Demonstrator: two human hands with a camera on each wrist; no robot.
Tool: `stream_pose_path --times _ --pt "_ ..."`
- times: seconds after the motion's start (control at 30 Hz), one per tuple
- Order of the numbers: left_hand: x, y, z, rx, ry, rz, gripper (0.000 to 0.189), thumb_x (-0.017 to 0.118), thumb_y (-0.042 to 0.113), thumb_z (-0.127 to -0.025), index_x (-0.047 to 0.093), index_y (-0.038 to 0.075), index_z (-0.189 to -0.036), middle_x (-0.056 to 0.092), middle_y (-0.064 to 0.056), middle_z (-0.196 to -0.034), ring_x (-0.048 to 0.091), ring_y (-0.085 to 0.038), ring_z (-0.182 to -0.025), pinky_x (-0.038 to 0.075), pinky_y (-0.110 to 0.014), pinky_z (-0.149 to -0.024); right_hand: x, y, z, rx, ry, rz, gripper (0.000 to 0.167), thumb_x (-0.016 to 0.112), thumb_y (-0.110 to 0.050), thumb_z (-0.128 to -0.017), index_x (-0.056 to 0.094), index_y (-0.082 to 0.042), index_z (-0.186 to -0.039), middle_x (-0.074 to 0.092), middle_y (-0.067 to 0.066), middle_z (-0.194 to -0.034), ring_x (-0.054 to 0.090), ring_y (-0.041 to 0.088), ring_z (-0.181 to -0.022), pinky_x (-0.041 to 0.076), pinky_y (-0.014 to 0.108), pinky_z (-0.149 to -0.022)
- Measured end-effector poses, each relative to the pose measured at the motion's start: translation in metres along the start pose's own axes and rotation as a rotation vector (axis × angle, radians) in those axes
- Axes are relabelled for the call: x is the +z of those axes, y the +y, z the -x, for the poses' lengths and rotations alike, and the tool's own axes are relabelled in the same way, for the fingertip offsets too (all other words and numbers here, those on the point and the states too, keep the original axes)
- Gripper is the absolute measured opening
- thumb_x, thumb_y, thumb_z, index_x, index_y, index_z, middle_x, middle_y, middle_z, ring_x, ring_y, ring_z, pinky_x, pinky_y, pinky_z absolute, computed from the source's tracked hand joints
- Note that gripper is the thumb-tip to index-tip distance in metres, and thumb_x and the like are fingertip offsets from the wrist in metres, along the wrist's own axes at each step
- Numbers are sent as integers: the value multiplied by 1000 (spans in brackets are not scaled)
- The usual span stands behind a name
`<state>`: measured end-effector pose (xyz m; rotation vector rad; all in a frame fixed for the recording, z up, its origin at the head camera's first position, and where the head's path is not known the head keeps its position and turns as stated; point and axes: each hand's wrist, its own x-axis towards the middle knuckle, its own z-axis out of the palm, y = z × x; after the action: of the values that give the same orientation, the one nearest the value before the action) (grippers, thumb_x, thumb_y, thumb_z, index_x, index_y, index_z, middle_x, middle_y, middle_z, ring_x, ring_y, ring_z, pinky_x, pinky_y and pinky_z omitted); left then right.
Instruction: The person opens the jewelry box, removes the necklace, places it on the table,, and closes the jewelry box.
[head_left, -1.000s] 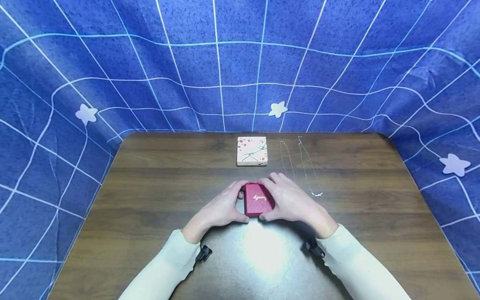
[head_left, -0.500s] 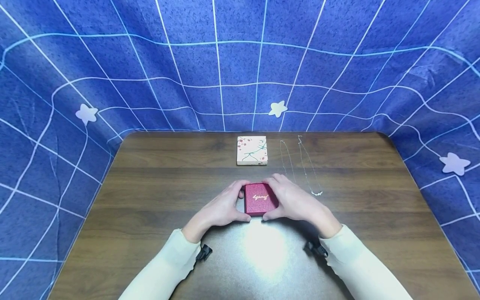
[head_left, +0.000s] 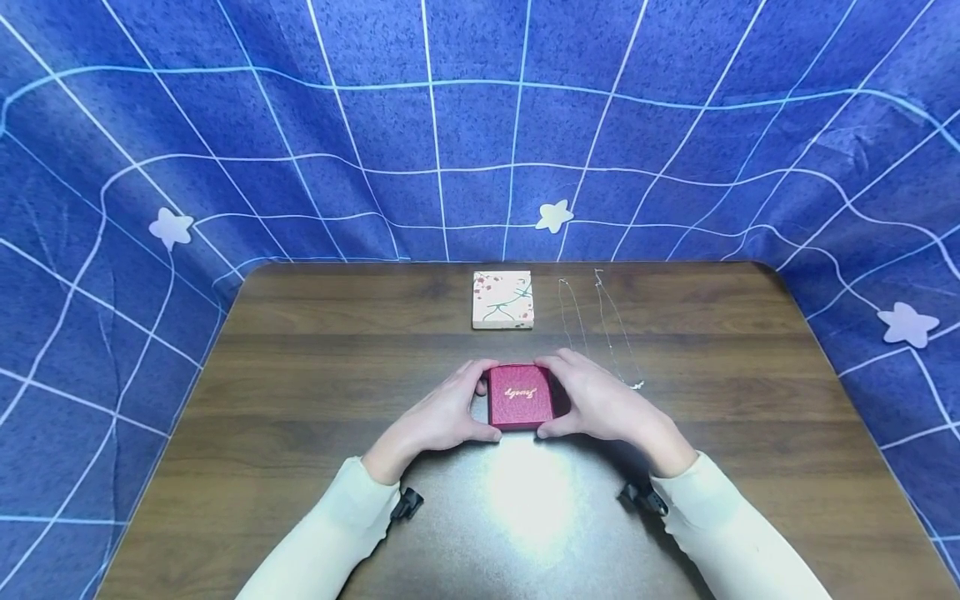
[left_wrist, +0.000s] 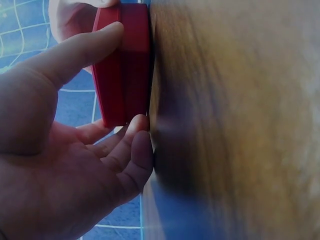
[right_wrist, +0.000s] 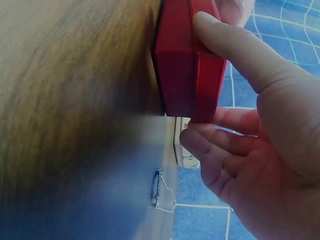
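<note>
A small red jewelry box (head_left: 521,397) with upside-down gold lettering on its lid lies on the wooden table, lid on. My left hand (head_left: 447,410) grips its left end, thumb on the near side and fingers on the far side. At the right end my right hand (head_left: 600,402) pinches the box the same way, its thumb (right_wrist: 225,37) by the lid's seam. The left wrist view shows the left thumb (left_wrist: 82,52) against the near face of the red box (left_wrist: 122,75). The far fingertips are partly hidden behind the box.
Behind the red box stands a white floral-patterned box (head_left: 502,300). Two thin silver necklaces lie to its right, one necklace (head_left: 619,321) partly hidden by the right hand. A blue curtain (head_left: 480,125) hangs beyond the table's back edge (head_left: 360,264).
My right hand has slid a little to the right along the box, uncovering more of the lid and its lettering. The left hand has hardly moved.
</note>
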<state>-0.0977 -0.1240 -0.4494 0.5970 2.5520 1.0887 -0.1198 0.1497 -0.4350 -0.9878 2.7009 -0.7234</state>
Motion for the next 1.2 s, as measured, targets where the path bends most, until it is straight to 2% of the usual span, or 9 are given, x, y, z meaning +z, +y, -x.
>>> stream_pose_path --times 0.3,0.5,0.7,1.2 --pt "1 0 0 12 -1 -16 95 97 19 -75 45 8 -154 56 -3 -125 56 -20 -115 48 -45 -103 6 2 3 8 -8 -25 100 98 -40 -74 49 3 -151 59 14 -138 60 30 -127 49 50 -111" --pt "2 0 -1 0 1 -16 95 97 23 -75 46 11 -154 56 -2 -127 56 -18 -115 48 -45 -103 7 2 3 8 2 -1 100 98 -41 -73 50 2 -150 59 15 -138 61 32 -127 48 52 -111" --pt "3 -2 -1 7 4 -23 96 97 26 -75 47 11 -155 56 -1 -127 56 -17 -115 49 -44 -100 7 2 3 15 0 27 102 97 -45 -73 51 2 -150 59 19 -143 56 37 -135 43 56 -115" --pt "2 -2 -1 27 1 -24 97 96 24 -77 44 7 -157 56 -4 -134 56 -20 -120 47 -48 -108 11 5 1 -1 20 47 103 98 -48 -70 53 3 -147 61 17 -138 58 34 -130 46 53 -112"
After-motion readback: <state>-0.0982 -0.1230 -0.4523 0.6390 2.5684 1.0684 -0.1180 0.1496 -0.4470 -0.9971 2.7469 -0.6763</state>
